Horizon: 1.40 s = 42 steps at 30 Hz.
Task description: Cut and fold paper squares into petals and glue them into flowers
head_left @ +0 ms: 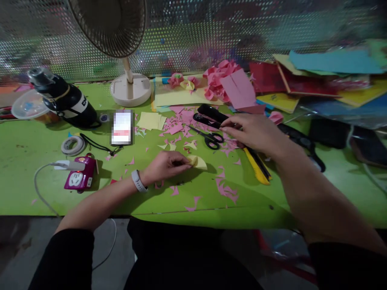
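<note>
My left hand (pixel 165 166) rests on the green table (pixel 45 193) and pinches a small folded yellow paper piece (pixel 198 162). A white band sits on that wrist. My right hand (pixel 252 131) reaches forward over the table, its fingertips touching a black stapler (pixel 211 114); whether it grips the stapler is unclear. Black-handled scissors (pixel 210 139) lie just left of that hand. A yellow and black utility knife (pixel 256 166) lies under the right wrist.
Pink paper scraps (pixel 225 189) litter the table. A fan on a white base (pixel 130 90) stands at the back, a black bottle (pixel 66 100) lies left, with a tape roll (pixel 72 145) and a magenta device (pixel 79 176). Coloured paper sheets (pixel 326 68) pile up right.
</note>
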Each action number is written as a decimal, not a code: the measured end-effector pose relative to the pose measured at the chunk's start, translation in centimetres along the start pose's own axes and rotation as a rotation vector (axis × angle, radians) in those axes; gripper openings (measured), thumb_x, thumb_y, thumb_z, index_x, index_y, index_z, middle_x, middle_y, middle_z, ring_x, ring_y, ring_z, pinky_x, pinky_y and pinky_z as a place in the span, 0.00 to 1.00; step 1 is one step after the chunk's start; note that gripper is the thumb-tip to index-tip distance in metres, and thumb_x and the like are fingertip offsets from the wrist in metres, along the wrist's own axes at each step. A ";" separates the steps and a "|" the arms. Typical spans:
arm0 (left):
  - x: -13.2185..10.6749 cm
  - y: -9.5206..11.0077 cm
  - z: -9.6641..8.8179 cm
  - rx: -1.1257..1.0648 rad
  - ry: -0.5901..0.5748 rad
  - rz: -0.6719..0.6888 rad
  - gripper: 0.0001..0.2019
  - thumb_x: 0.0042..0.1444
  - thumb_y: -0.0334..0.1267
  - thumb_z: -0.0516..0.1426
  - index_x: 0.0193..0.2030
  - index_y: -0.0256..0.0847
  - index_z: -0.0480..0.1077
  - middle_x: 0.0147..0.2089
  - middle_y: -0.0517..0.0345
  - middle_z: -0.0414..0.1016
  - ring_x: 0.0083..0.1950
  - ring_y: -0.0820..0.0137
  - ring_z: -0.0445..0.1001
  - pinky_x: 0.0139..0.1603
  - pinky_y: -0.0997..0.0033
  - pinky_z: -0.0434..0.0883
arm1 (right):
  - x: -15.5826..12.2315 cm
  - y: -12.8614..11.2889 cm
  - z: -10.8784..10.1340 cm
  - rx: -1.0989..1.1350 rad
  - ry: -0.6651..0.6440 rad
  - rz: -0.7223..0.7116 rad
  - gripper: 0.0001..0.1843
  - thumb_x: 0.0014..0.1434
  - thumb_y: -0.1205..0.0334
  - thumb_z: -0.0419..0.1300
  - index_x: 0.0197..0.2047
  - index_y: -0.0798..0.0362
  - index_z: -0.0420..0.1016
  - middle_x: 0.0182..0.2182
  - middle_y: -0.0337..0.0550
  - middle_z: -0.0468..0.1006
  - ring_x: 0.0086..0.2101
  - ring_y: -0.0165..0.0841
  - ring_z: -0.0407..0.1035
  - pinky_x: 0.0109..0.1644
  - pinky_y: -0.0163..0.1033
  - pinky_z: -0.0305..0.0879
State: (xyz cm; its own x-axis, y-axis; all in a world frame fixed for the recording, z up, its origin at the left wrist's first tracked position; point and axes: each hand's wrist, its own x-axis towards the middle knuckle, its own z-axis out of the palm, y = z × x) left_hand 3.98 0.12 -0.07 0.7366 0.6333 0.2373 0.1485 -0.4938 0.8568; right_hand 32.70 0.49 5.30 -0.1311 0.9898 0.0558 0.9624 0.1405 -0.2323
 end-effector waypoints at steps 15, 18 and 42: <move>0.0 -0.6 0.2 0.017 0.221 -0.088 0.08 0.58 0.40 0.63 0.36 0.38 0.81 0.32 0.53 0.81 0.31 0.73 0.75 0.31 0.73 0.71 | 1.1 -1.6 1.0 0.056 0.078 -0.246 0.16 0.65 0.55 0.52 0.45 0.48 0.80 0.43 0.49 0.81 0.42 0.44 0.74 0.42 0.46 0.68; 0.3 -0.5 -0.1 -0.166 0.249 -0.168 0.10 0.57 0.43 0.64 0.38 0.38 0.80 0.33 0.53 0.82 0.29 0.74 0.75 0.29 0.74 0.73 | 0.8 1.0 0.0 0.047 0.164 -0.114 0.14 0.63 0.54 0.54 0.44 0.48 0.80 0.40 0.50 0.80 0.40 0.46 0.74 0.43 0.48 0.68; 2.1 -2.0 -3.1 -0.564 0.668 -0.283 0.10 0.52 0.41 0.67 0.35 0.38 0.75 0.35 0.54 0.81 0.33 0.73 0.80 0.33 0.74 0.75 | -4.2 8.6 -3.7 -0.114 0.114 0.306 0.17 0.59 0.50 0.56 0.43 0.52 0.79 0.37 0.50 0.82 0.35 0.41 0.74 0.34 0.40 0.61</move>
State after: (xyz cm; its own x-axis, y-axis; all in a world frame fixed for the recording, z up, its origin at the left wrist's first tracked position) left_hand 3.15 4.33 0.13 0.1618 0.9856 0.0492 -0.2081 -0.0147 0.9780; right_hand 42.39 -2.59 6.67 0.1893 0.9757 0.1101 0.9742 -0.1726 -0.1455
